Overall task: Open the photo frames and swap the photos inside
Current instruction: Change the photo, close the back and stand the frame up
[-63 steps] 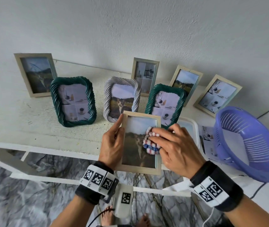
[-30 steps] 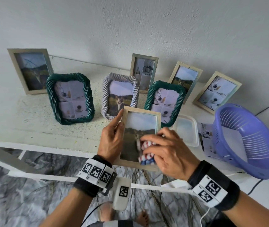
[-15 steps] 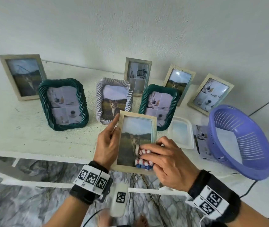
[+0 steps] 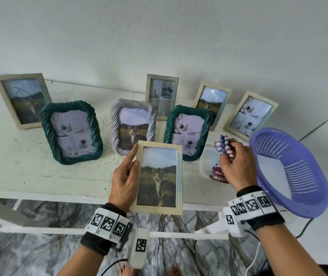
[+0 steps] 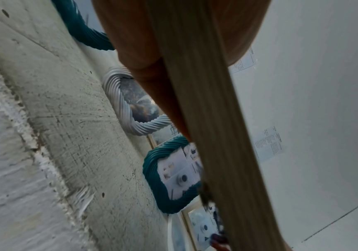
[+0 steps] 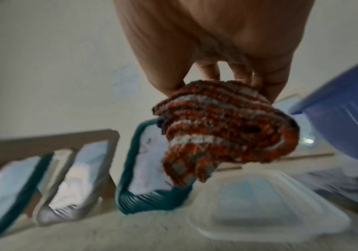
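Seven framed photos stand along a white shelf [image 4: 39, 172] against the wall, a purple basket [image 4: 290, 176] at the right edge and a clear plastic lid [image 4: 209, 162] beside it. The left hand [image 4: 125, 182] grips a pale wooden frame [image 4: 159, 179] with a cat photo upright above the shelf's front edge. The right hand [image 4: 236, 166] pinches a striped cloth [image 4: 224, 147] over the lid, clear of the frame.
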### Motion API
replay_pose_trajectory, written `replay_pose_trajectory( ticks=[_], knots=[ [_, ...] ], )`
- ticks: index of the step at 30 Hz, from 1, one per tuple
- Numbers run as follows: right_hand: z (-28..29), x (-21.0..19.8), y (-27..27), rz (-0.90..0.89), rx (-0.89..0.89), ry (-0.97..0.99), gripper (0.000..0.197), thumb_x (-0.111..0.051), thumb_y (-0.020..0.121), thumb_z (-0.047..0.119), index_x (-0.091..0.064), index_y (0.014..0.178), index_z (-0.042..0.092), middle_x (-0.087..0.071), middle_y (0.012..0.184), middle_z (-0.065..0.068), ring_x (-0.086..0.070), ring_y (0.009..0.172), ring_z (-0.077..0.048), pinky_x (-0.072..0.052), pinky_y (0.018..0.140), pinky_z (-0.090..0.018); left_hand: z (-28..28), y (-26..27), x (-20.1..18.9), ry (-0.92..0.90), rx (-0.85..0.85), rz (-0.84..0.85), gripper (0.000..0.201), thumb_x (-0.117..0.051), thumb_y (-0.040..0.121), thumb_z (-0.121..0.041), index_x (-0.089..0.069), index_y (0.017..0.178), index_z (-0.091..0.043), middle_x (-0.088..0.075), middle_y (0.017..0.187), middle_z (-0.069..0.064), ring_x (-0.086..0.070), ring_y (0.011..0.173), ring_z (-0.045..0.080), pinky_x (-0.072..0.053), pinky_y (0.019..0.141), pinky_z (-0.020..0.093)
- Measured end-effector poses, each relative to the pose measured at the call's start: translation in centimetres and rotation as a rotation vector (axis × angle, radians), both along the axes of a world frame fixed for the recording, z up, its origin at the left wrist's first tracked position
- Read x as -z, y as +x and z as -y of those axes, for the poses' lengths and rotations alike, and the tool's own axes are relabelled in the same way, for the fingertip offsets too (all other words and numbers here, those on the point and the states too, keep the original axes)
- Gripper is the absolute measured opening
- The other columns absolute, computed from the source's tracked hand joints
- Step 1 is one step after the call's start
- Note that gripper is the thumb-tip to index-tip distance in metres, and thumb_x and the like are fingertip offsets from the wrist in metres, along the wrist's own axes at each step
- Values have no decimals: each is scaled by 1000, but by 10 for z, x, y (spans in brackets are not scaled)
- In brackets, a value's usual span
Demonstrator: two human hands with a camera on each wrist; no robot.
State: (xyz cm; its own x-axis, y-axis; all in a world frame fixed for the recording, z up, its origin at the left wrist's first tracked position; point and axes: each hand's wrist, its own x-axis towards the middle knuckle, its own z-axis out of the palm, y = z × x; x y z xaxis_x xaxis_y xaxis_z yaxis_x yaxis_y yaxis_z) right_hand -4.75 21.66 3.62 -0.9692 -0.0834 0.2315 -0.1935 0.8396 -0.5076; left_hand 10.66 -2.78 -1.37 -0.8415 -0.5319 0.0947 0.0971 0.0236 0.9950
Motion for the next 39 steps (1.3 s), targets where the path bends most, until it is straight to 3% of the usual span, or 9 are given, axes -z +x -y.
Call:
replay_pose_trajectory(
  ticks=[6, 10, 13, 17, 21, 24, 31, 35, 39],
  knots=[
    [10, 45, -32, 211, -19, 248, 44, -53, 93, 44, -57, 117, 8, -52, 117, -21, -50, 110, -41, -40, 97, -47, -4, -3, 5, 40, 29, -20, 50, -47, 94, -32, -46, 143, -29, -72, 94, 18, -39, 60, 15, -36, 60, 24],
    [3, 61, -39, 237, -71, 437, 53, -38, 93, 52, -64, 112, 10, -59, 118, -18, -51, 110, -40, -38, 98, -49, -6, -3, 0, 3, 22, -18, 43, -45, 102, -16, -46, 144, -24, -55, 75, 6, -41, 55, 14, -41, 56, 21],
    [5, 47, -27, 191, -44, 480, 50, -42, 95, 50, -57, 121, 10, -53, 126, -19, -46, 113, -43, -39, 96, -51, -6, -3, 0, 22, 32, -26, 45, -46, 100, -20, -45, 144, -24, -44, 127, 24, -56, 74, 16, -49, 74, 29],
    [18, 18, 15, -104, -114, 10, 33, -53, 96, 33, -64, 113, 6, -60, 110, -17, -55, 99, -34, -47, 87, -44, -3, -3, 5, 60, 23, -25, 48, -45, 95, -27, -45, 143, -31, -37, 72, 8, -28, 59, 22, -27, 56, 32],
    [35, -1, 66, 588, -393, -736, 37, -45, 96, 44, -64, 109, 14, -69, 103, -11, -66, 94, -27, -55, 86, -35, -7, -4, -1, 120, 69, -42, 49, -49, 92, -41, -46, 141, -38, -44, 81, 12, -37, 70, 28, -31, 66, 42],
    [43, 3, 88, 723, -413, -807, 38, -40, 100, 39, -61, 120, 15, -65, 119, -1, -60, 111, -4, -45, 96, -19, -10, -7, -4, 132, 99, -29, 51, -50, 89, -48, -47, 140, -40, -46, 87, 13, -41, 78, 29, -33, 72, 45],
    [50, -2, 97, 600, -359, -950, 13, -50, 99, 20, -57, 104, 11, -67, 93, 5, -63, 96, -23, -51, 88, -31, -14, -2, -26, -65, 269, 167, 86, -49, 78, -72, -21, 151, -36, -25, 155, -14, -30, 141, 2, -29, 117, 35],
    [53, -9, 105, 549, -461, -979, 29, -49, 98, 36, -62, 116, 18, -71, 109, 0, -65, 107, -19, -54, 91, -32, -22, -2, -43, -132, 451, 315, 116, -59, 73, -76, 3, 155, -22, -20, 148, -13, -29, 130, -4, -27, 105, 13],
    [58, -15, 109, 527, -631, -969, 34, -41, 100, 23, -64, 120, 8, -70, 114, -10, -66, 107, -26, -55, 88, -39, -27, -4, -46, 109, 508, 223, 115, -66, 52, -86, -29, 147, -32, -54, 137, -10, -59, 116, 0, -53, 86, 20]
  ],
)
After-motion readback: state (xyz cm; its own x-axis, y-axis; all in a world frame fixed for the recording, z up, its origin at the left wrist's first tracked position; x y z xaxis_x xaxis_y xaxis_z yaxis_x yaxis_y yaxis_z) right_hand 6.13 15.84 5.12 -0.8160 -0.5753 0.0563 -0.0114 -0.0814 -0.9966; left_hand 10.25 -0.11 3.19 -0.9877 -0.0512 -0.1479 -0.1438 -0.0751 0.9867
